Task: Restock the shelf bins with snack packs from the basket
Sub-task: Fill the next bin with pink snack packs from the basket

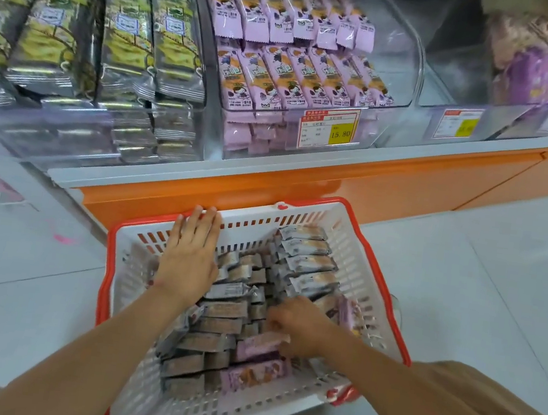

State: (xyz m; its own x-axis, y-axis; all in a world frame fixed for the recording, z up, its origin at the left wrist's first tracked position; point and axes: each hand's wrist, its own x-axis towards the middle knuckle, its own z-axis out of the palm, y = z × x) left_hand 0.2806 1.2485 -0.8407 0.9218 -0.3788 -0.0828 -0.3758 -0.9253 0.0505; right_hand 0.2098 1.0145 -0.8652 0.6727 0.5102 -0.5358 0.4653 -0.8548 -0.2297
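Left bin (78, 135): clear, at the shelf's left end, filled with green-and-silver packs (121, 33) standing in rows.
Left hand (191, 252): palm down, fingers straight and pressed together, fingertips resting on the basket's far rim.
Basket (264, 222): white with a red rim, on the floor (19, 245) against the shelf's orange base (337, 187).
Grey packs (216, 324): heaped across the basket's inside.
Middle bin (400, 67): two rows of lilac snack packs (282, 70); price tag (327, 129) on its front edge.
Right hand (302, 328): low in the basket's near right part, fingers curled onto a lilac pack (259, 347) lying on the grey ones.
Right bin (453, 84): purple packs (544, 78) at its far side, blurred.
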